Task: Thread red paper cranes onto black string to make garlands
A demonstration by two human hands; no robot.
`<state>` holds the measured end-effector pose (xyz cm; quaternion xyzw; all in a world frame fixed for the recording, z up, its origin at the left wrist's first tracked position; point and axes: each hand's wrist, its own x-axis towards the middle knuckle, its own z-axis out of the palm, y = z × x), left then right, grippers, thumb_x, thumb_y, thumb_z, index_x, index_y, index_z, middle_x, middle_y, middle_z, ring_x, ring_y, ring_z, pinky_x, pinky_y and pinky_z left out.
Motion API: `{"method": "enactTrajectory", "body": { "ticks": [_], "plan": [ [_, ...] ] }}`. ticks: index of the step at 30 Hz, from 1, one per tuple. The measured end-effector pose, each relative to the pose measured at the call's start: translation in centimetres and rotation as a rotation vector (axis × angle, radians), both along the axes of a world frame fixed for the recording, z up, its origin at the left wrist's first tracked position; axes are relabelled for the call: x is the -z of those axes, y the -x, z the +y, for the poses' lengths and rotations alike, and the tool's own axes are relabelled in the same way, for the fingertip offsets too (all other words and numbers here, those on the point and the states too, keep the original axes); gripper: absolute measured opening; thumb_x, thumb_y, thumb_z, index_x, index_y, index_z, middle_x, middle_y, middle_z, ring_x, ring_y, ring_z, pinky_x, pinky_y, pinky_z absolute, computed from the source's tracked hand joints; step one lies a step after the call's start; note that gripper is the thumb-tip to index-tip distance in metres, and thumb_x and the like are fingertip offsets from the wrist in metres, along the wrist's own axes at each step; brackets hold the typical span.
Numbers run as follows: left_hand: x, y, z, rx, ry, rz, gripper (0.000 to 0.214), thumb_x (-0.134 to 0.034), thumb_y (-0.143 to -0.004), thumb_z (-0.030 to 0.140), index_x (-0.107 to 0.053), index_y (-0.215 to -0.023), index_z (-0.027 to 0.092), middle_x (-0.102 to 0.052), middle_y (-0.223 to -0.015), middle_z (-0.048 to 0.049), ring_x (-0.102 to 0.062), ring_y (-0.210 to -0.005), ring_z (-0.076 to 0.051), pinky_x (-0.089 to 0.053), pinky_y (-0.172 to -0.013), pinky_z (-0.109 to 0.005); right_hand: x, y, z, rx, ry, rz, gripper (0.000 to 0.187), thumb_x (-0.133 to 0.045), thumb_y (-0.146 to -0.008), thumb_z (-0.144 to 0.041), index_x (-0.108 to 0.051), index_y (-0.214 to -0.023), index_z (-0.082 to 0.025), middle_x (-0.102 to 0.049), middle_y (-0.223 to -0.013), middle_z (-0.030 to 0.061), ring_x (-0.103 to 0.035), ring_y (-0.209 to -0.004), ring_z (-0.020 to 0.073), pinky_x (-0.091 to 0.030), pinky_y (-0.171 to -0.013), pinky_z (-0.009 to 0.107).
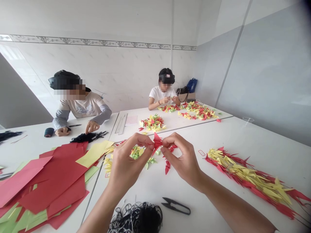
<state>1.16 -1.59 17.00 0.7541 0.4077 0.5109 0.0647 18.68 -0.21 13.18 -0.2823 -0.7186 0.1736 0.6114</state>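
Observation:
Between my two hands, raised above the white table, is a small red folded-paper crane (157, 141). My left hand (130, 157) pinches its left side between thumb and fingers. On its right side, my right hand (183, 158) closes in the same kind of pinch. Below and behind them lie loose yellow and green paper cranes (138, 152), with a short chain of red cranes (167, 166) near my right thumb. Black thread snips (176, 206) rest on the table under my hands, beside a tangled bundle of black thread (148, 217).
Strings of yellow and red cranes (250, 174) stretch across the right side. Red, green and yellow paper sheets (58, 174) overlap at left. Two people sit opposite, one near black thread (88, 137), one behind crane piles (153, 123). Metal rulers (120, 124) lie between them.

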Motion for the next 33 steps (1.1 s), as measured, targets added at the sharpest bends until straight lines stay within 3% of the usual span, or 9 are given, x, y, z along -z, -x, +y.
{"method": "enactTrajectory", "body": {
  "ticks": [7, 12, 17, 23, 29, 33],
  "plan": [
    [0.0, 0.1, 0.1, 0.048, 0.017, 0.025, 0.007, -0.062, -0.091, 0.02, -0.062, -0.084, 0.02, -0.066, -0.076, 0.0011, -0.061, -0.071, -0.013, -0.049, -0.068, -0.026, 0.1, -0.1, 0.0, -0.101, 0.005, -0.021, 0.025, -0.063, -0.093, -0.018, -0.061, -0.117, -0.024, -0.068, -0.096, 0.0003, -0.063, -0.082, 0.0131, -0.053, -0.078, 0.028],
    [0.0, 0.2, -0.2, 0.033, 0.008, 0.064, 0.009, -0.06, -0.09, 0.019, -0.062, -0.082, 0.02, -0.066, -0.076, 0.0007, -0.061, -0.071, -0.014, -0.048, -0.065, -0.026, -0.3, -0.2, -0.2, -0.147, 0.042, -0.091, 0.008, -0.061, -0.095, -0.023, -0.064, -0.102, -0.021, -0.066, -0.089, 0.0013, -0.061, -0.083, 0.0157, -0.051, -0.076, 0.03],
    [-0.7, 0.3, -0.9, 0.026, 0.018, -0.216, 0.01, -0.061, -0.089, 0.018, -0.057, -0.08, 0.02, -0.071, -0.086, -0.002, -0.066, -0.075, -0.015, -0.054, -0.065, -0.027, 0.3, -0.4, 0.7, -0.066, 0.066, -0.141, 0.008, -0.06, -0.096, -0.026, -0.065, -0.1, -0.021, -0.069, -0.091, 0.0019, -0.064, -0.087, 0.0166, -0.051, -0.079, 0.031],
    [-1.7, 1.2, -0.6, 0.065, 0.1, -0.484, 0.013, -0.055, -0.096, 0.025, -0.048, -0.086, 0.022, -0.074, -0.082, -0.0016, -0.067, -0.053, -0.013, -0.057, -0.057, -0.03, 1.8, -0.3, 2.6, -0.091, 0.132, -0.576, 0.021, -0.051, -0.098, -0.016, -0.067, -0.111, -0.022, -0.073, -0.105, 0.0035, -0.065, -0.1, 0.0194, -0.05, -0.089, 0.035],
    [-2.0, 1.8, -0.4, 0.091, 0.138, -0.453, 0.009, -0.05, -0.099, 0.026, -0.046, -0.091, 0.023, -0.068, -0.07, 0.0018, -0.067, -0.055, -0.013, -0.059, -0.058, -0.028, 4.0, 0.0, 4.2, -0.162, 0.156, -0.989, 0.031, -0.044, -0.099, -0.009, -0.071, -0.111, -0.017, -0.074, -0.104, 0.0094, -0.066, -0.101, 0.0235, -0.048, -0.09, 0.038],
    [-2.0, 2.2, -0.3, 0.077, 0.153, -0.382, 0.008, -0.051, -0.099, 0.028, -0.048, -0.092, 0.024, -0.063, -0.066, 0.0033, -0.064, -0.057, -0.013, -0.059, -0.058, -0.026, 5.1, -0.4, 5.1, -0.243, 0.237, -1.017, 0.041, -0.041, -0.097, -0.007, -0.064, -0.128, -0.021, -0.07, -0.124, 0.009, -0.065, -0.109, 0.0232, -0.048, -0.093, 0.036]
  ]
}}
